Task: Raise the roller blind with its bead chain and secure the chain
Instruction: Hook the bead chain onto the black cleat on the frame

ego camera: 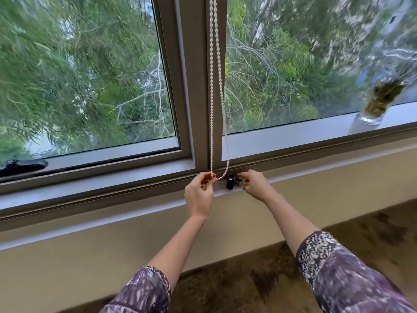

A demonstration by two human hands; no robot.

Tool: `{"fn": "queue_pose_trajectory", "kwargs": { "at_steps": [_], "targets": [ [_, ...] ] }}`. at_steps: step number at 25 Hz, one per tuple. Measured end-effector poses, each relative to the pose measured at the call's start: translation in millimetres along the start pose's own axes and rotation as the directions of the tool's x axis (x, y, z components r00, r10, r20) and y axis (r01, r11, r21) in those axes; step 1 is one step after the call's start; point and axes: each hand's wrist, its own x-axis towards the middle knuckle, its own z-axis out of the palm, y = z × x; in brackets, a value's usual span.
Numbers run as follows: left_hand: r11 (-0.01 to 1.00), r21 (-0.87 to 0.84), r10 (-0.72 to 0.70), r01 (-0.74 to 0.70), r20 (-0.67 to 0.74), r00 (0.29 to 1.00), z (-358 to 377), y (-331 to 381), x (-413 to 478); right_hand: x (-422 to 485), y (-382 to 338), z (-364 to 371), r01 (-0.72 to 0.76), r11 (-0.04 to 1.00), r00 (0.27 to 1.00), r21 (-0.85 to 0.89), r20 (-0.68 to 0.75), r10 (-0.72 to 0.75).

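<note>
Left hand point(199, 193) pinching bottom loop of white bead chain point(211, 91) hanging down grey window mullion point(198, 86), right hand point(254, 185) fingers pressed on small black chain clip point(230, 182) at sill, clear glass vase of stems point(375, 102) on ledge far right, black window latch point(22, 166) far left.

window sill point(112, 190) — pale ledge | glass vase point(374, 105) far right | black clip point(230, 182) at middle

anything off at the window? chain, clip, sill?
One thing: the bead chain loop hangs free beside the black clip, not hooked in. Left hand pinches the loop's bottom; right hand is at the clip. Nothing spilled or broken.
</note>
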Motion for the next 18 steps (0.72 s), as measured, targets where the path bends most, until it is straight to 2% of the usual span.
{"fn": "queue_pose_trajectory", "kwargs": {
  "at_steps": [4,9,14,18],
  "targets": [
    [1.000,-0.002,0.027,-0.027,-0.009,1.000,6,-4,1,11,6,13,0.077,0.993,0.996,-0.094,0.045,-0.073],
    [0.999,0.002,0.043,-0.043,-0.054,0.998,10,-8,2,14,10,23,0.133,0.979,0.990,-0.155,-0.013,-0.137],
    [0.999,0.000,0.053,-0.053,-0.076,0.996,12,-11,4,8,12,14,0.144,0.988,0.982,-0.054,-0.115,-0.149],
    [0.999,0.002,0.038,-0.038,-0.084,0.996,12,-12,4,-7,8,-9,0.243,0.969,0.954,0.038,-0.189,-0.232]
  ]
}}
